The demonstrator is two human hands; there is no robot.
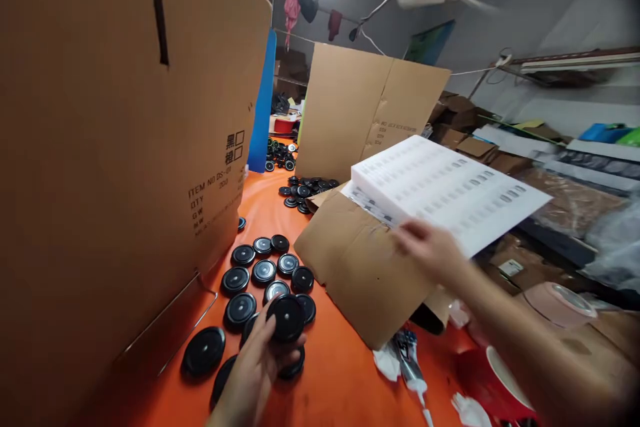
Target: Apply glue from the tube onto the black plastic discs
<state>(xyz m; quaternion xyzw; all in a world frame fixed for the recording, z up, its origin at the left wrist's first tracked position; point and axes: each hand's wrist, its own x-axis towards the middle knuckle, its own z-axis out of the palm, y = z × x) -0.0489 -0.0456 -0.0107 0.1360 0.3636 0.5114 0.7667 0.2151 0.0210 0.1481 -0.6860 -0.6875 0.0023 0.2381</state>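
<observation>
A round black disc (pixel 287 317) with a small light centre is held in my left hand (pixel 260 360), its fingers wrapped under and around it. More black discs (pixel 240 310) lie on the orange surface (pixel 340 393) beside and beyond that hand. My right hand (pixel 425 247) is blurred by motion at the near edge of a white slotted foam tray (pixel 450 187). Its fingers look bent, but whether they grip anything is unclear. The tray rests tilted on top of an open cardboard box (pixel 365 273).
A tall cardboard sheet (pixel 125 147) walls off the left, with a bent wire (pixel 187 320) at its foot. Another cardboard panel (pixel 350 107) stands behind. A tube (pixel 410 363), white tissue (pixel 387 361) and a red tub (pixel 480 380) sit near the front right.
</observation>
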